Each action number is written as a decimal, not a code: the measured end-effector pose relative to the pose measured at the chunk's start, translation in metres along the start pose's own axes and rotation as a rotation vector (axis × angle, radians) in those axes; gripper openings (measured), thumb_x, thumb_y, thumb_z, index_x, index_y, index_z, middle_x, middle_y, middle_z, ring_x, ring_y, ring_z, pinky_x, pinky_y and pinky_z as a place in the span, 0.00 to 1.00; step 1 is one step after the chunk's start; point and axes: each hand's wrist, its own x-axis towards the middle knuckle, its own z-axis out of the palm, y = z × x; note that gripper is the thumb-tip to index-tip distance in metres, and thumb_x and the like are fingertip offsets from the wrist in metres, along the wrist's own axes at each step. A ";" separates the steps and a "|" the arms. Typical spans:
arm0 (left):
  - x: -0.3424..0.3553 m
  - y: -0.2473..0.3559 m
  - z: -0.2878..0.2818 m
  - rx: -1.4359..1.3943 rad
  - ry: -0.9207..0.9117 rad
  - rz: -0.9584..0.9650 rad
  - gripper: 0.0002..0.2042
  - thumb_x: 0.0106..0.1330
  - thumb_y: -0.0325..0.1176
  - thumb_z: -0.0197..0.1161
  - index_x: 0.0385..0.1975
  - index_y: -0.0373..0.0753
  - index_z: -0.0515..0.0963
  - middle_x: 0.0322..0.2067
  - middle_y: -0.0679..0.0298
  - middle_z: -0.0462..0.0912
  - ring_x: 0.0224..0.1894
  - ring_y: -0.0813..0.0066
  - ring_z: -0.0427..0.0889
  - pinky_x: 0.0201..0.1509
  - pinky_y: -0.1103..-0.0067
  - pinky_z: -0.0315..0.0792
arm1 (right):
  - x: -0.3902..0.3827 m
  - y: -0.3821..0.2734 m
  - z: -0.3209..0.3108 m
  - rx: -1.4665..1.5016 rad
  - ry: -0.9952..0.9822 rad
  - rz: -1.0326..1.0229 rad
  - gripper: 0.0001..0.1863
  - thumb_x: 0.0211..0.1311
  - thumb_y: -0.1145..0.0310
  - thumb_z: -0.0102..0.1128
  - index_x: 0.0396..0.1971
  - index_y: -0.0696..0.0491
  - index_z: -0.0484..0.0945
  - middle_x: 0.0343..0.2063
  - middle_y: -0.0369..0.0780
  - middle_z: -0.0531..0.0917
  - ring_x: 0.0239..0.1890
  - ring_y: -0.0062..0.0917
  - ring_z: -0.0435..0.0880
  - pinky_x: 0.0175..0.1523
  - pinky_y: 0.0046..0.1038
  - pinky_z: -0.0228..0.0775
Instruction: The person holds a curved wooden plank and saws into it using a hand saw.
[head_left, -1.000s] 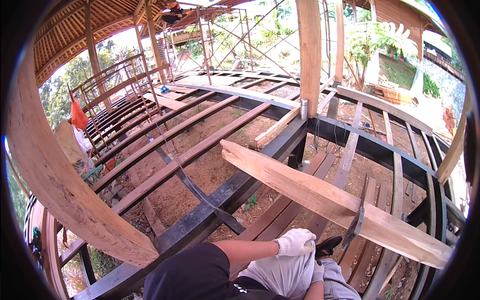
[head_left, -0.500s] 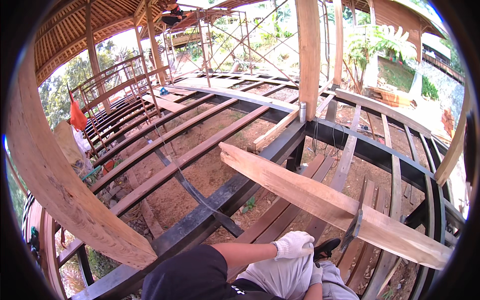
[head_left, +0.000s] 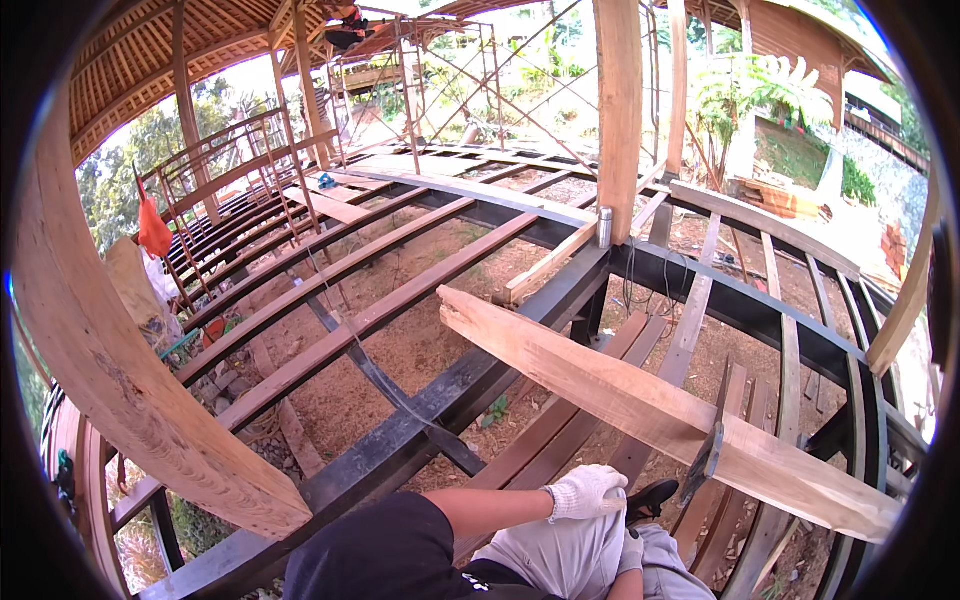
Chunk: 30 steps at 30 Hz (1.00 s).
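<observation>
My left hand (head_left: 588, 492), in a white knit glove, lies draped over the raised knee of my light grey trousers (head_left: 545, 545). Its fingers are bent loosely over the cloth and hold no object. My right hand (head_left: 632, 550), in a grey-and-white glove, is low between my legs; its fingers are mostly hidden. Just beyond my hands, a long, thick wooden plank (head_left: 600, 375) lies slantwise across the frame. A dark flat metal piece (head_left: 706, 462), its kind unclear, sits against the plank's near edge. My black shoe (head_left: 655, 496) shows beside the left hand.
Black steel beams (head_left: 400, 455) and wooden joists (head_left: 420, 275) form an open floor frame over bare soil (head_left: 370, 340), with wide gaps. Thick wooden posts (head_left: 617, 120) rise from it. A metal flask (head_left: 605, 227) stands by one post. Scaffolding (head_left: 497, 85) and a person (head_left: 350, 28) are farther back.
</observation>
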 end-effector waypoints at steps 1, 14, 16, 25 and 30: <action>0.000 0.000 0.000 -0.001 0.001 0.003 0.27 0.69 0.49 0.64 0.59 0.34 0.81 0.59 0.47 0.84 0.64 0.47 0.81 0.70 0.61 0.73 | 0.000 0.000 0.000 -0.003 0.000 -0.003 0.16 0.72 0.65 0.54 0.54 0.46 0.84 0.41 0.48 0.89 0.42 0.43 0.89 0.47 0.44 0.81; 0.001 -0.004 0.004 0.006 0.032 0.015 0.26 0.68 0.50 0.65 0.57 0.36 0.82 0.56 0.50 0.84 0.62 0.48 0.82 0.69 0.61 0.75 | 0.004 -0.001 0.002 -0.023 -0.005 -0.037 0.16 0.72 0.65 0.54 0.54 0.46 0.84 0.41 0.48 0.89 0.42 0.43 0.89 0.47 0.45 0.81; 0.000 -0.002 0.004 0.009 0.035 0.018 0.26 0.68 0.50 0.65 0.57 0.36 0.82 0.56 0.50 0.84 0.62 0.48 0.82 0.68 0.61 0.75 | 0.003 -0.001 0.003 -0.024 -0.005 -0.042 0.16 0.72 0.65 0.54 0.54 0.46 0.84 0.41 0.48 0.89 0.42 0.43 0.89 0.47 0.45 0.81; -0.001 -0.005 0.006 0.022 0.032 0.016 0.26 0.68 0.51 0.64 0.57 0.36 0.82 0.57 0.49 0.84 0.62 0.48 0.82 0.68 0.61 0.75 | -0.001 -0.004 0.007 -0.029 -0.015 -0.065 0.16 0.72 0.66 0.53 0.54 0.46 0.84 0.41 0.49 0.88 0.41 0.44 0.89 0.47 0.45 0.81; 0.001 0.002 0.000 0.013 0.009 0.017 0.26 0.69 0.50 0.64 0.58 0.36 0.82 0.58 0.48 0.84 0.63 0.47 0.81 0.70 0.61 0.74 | -0.002 0.001 0.010 -0.038 -0.001 -0.063 0.16 0.72 0.66 0.53 0.55 0.46 0.84 0.41 0.49 0.88 0.41 0.44 0.88 0.46 0.45 0.81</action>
